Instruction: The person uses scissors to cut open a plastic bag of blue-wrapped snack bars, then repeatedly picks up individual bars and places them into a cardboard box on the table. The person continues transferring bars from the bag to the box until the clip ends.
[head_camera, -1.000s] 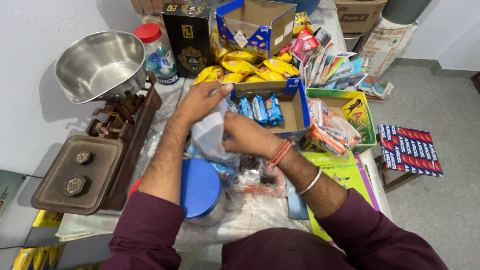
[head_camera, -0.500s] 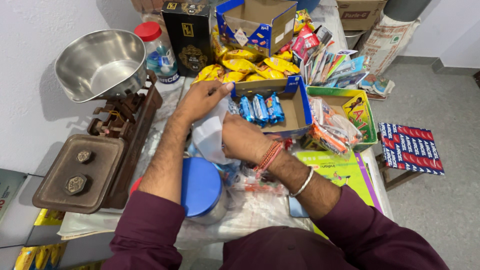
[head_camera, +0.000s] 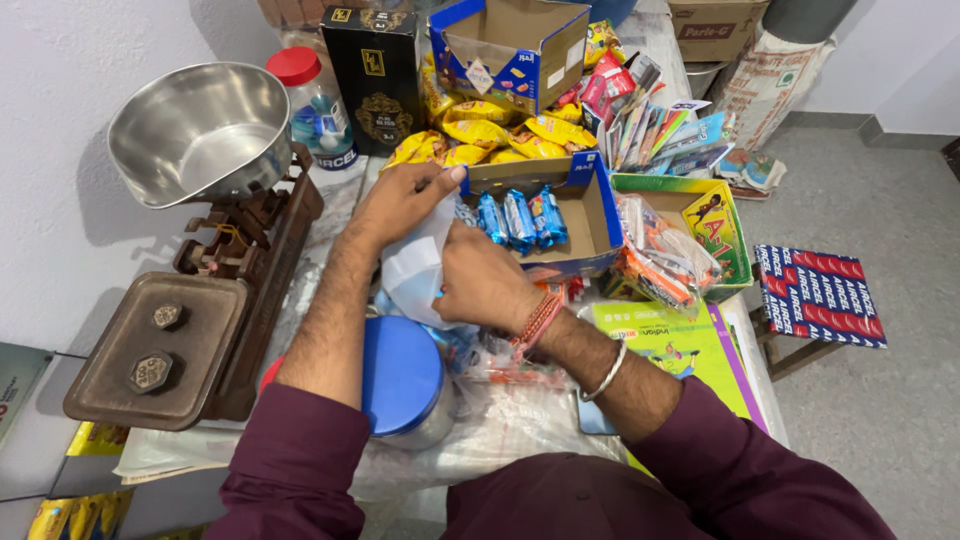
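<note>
The fingers of the left hand (head_camera: 400, 200) pinch the upper edge of a thin white plastic bag (head_camera: 415, 270), thumb tip showing against an open blue box (head_camera: 580, 215). The right hand (head_camera: 482, 280) is curled over the bag's right side, its fingers tucked under and hidden, so I cannot tell how tightly they close. The bag sits between both hands above the bench (head_camera: 500, 430), its lower part covered by the right hand; what is inside cannot be made out. Just below it stands a jar with a blue lid (head_camera: 400, 375), partly hidden by the left forearm. The blue box holds blue wrapped packets (head_camera: 520, 218). Yellow snack packets (head_camera: 480, 135) lie behind it. On the left is a balance scale (head_camera: 190, 330) with a steel bowl (head_camera: 200, 130).
</note>
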